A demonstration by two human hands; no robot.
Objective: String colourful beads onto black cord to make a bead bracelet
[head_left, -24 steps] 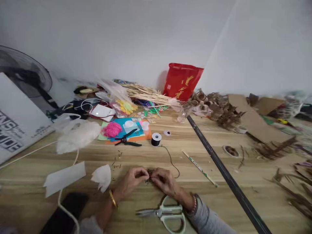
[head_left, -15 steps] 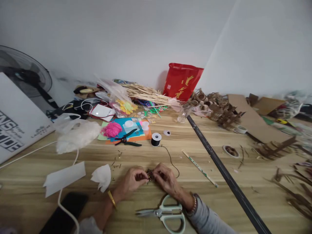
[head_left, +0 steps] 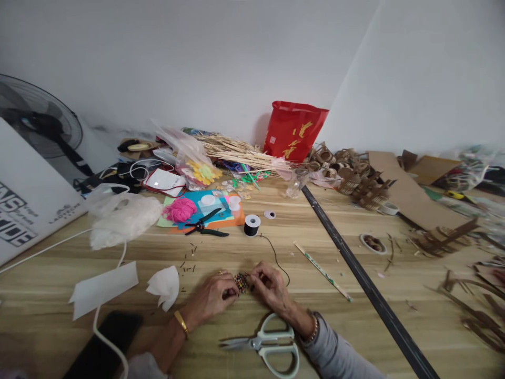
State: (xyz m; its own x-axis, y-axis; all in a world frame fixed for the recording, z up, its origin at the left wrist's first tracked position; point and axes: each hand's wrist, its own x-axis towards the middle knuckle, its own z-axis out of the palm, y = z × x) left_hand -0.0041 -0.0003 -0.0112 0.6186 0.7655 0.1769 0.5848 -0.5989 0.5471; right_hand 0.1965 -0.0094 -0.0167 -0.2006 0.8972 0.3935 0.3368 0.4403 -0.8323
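Both hands meet low in the middle of a wooden table (head_left: 355, 316). My left hand (head_left: 215, 293) and my right hand (head_left: 270, 286) are closed in pinches on a small cluster of dark and coloured beads (head_left: 241, 281) held between them. A thin black cord (head_left: 276, 258) runs from beside my right hand up to a black spool (head_left: 252, 225). Pale green scissors (head_left: 268, 345) lie shut just in front of my right wrist.
Black pliers (head_left: 207, 227) rest on coloured paper with pink yarn (head_left: 179, 209). A long dark rod (head_left: 355, 268) crosses the table diagonally on the right. A red bag (head_left: 294, 130), straw sticks, cardboard pieces and woven scraps line the back. A phone (head_left: 104, 345) and white tissue (head_left: 163, 287) lie left.
The beaded cluster has been turned and lifted slightly between my fingers, showing more of its coloured beads. My hands stayed in the same spot.
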